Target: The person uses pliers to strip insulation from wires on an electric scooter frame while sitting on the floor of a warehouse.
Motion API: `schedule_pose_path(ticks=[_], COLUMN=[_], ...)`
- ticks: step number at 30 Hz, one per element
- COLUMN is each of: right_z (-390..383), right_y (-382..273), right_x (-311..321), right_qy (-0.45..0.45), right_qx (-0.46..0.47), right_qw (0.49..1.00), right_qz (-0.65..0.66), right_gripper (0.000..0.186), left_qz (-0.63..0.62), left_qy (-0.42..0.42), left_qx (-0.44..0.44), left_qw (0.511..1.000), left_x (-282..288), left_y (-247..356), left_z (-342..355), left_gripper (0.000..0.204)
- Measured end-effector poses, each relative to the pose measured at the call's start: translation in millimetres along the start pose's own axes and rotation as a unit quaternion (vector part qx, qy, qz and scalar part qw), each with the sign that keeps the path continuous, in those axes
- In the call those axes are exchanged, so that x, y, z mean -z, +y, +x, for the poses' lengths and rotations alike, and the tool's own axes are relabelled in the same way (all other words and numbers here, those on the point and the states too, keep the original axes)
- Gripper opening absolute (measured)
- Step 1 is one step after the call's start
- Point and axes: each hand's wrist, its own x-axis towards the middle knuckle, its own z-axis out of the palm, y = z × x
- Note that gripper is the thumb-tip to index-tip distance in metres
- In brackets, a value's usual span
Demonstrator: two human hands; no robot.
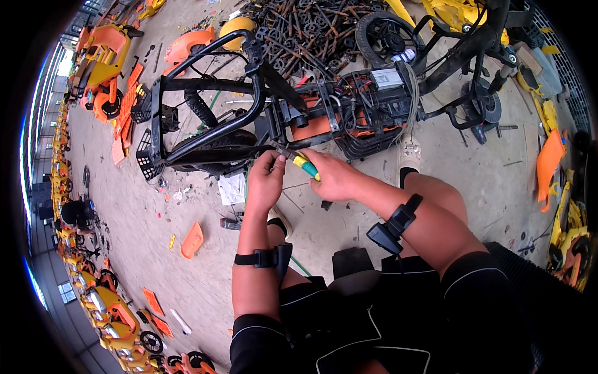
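Nearest: black strap-on units on both forearms, left (pixel 265 257) and right (pixel 391 225); any markings too small to read. Right hand (pixel 330 176) wrapped round the grip of a hand tool (pixel 305 165), pliers-like: green and yellow handle, dark metal head, head angled up and left. Left hand (pixel 266 177) has thumb pressed to curled fingers right by the tool head; can't tell what it's pinching, the bit there is too small. Tool sits between the two hands, at the near edge of the black tubular frame (pixel 215 136).

White sheet (pixel 232 189) on the floor, just left of left forearm; any print too small to read. Frame is a stripped scooter: bent black tubes, orange panel (pixel 311 128) in the middle, exposed wiring, grey cable bundle (pixel 413 93) hanging at the right. Silver box (pixel 387 77) on top; can't read its face.

Beyond it: loose black wheel (pixel 387 40), then a heap of dark, partly rusty metal parts (pixel 305 34). Far left, a row of yellow-orange scooters (pixel 112 311) along the wall.
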Motion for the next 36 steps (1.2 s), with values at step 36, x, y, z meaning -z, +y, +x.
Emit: schedule_pose_path(ticks=[36], right_z=[25], right_y=[16], right_x=[-25], right_qy=[-0.022], right_qx=[-0.086], right_qw=[0.984], right_qz=[0.155], right_gripper=[0.079], left_qz=[0.210], left_qy=[0.125], left_qx=[-0.075], left_qw=[0.967], left_x=[-18], left_y=[6], left_z=[-7], left_gripper=[0.025])
